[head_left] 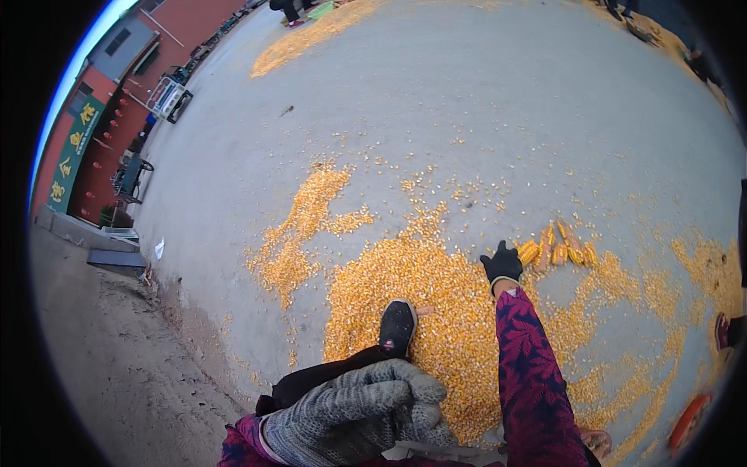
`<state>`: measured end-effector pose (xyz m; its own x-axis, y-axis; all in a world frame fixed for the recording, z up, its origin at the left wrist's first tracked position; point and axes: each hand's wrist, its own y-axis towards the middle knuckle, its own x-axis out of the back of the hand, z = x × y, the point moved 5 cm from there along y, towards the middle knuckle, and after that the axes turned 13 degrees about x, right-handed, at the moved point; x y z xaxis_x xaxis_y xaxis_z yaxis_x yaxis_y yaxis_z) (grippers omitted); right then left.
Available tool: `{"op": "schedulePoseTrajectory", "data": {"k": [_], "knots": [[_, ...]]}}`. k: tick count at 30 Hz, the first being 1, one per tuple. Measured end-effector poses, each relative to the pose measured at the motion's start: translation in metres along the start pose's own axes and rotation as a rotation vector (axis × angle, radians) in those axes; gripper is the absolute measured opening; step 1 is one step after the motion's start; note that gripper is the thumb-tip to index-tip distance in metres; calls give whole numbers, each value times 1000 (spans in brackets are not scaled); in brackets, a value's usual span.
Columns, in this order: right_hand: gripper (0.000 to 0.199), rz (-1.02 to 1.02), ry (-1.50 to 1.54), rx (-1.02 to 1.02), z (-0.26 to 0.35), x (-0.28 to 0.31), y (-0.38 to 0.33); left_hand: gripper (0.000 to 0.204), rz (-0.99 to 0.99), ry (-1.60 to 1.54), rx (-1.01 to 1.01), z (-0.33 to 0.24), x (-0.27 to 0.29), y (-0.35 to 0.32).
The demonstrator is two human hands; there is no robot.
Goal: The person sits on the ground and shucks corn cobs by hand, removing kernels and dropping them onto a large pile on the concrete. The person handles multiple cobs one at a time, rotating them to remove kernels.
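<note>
My right hand (pixel 502 262), in a black glove, reaches forward over the ground with its fingers apart. Just to its right lie several corn cobs (pixel 574 245), some with yellow kernels still on and some partly bare. Nothing shows in that hand. My left hand (pixel 350 412), in a grey knitted glove, is close to me at the bottom with its fingers curled in. Whatever may be inside its grip is hidden. Between my hands spreads a pile of loose yellow corn kernels (pixel 459 311). My black shoe (pixel 398 327) rests on the pile.
More kernels (pixel 311 206) are strewn to the left and right. A red rounded object (pixel 689 420) is at lower right, near another person's shoe (pixel 722 331). Farther off are kernel heaps (pixel 311 43), people and parked vehicles (pixel 169 99). A dirt strip (pixel 117 342) runs along the left.
</note>
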<state>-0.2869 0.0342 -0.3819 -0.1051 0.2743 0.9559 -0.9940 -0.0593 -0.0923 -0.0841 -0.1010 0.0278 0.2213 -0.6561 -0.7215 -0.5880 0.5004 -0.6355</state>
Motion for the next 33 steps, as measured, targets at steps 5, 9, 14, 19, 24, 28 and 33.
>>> {"op": "schedulePoseTrajectory", "data": {"k": [5, 9, 14, 19, 24, 28, 33], "knots": [[20, -16, 16, 50, -14, -16, -57, 28, 146, -85, 31, -3, 6, -4], [39, 507, 128, 88, -30, -7, -112, 33, 227, 23, -92, 7, -3, -18], [61, 356, 1021, -22, -81, 5, -130, 33, 478, 56, 74, 50, 16, 46], [63, 132, 846, 89, 31, 253, -192, 47, -359, 551, -434, 49, 45, 100], [63, -407, 607, 392, 21, 293, -238, 50, -126, 487, -157, 91, 29, 141], [56, -207, 1292, -5, 25, 308, -274, 49, 70, 389, 5, 101, 4, 106], [35, -258, 1616, -74, 19, 314, -268, 45, 57, 598, -149, 106, 4, 122]]}}
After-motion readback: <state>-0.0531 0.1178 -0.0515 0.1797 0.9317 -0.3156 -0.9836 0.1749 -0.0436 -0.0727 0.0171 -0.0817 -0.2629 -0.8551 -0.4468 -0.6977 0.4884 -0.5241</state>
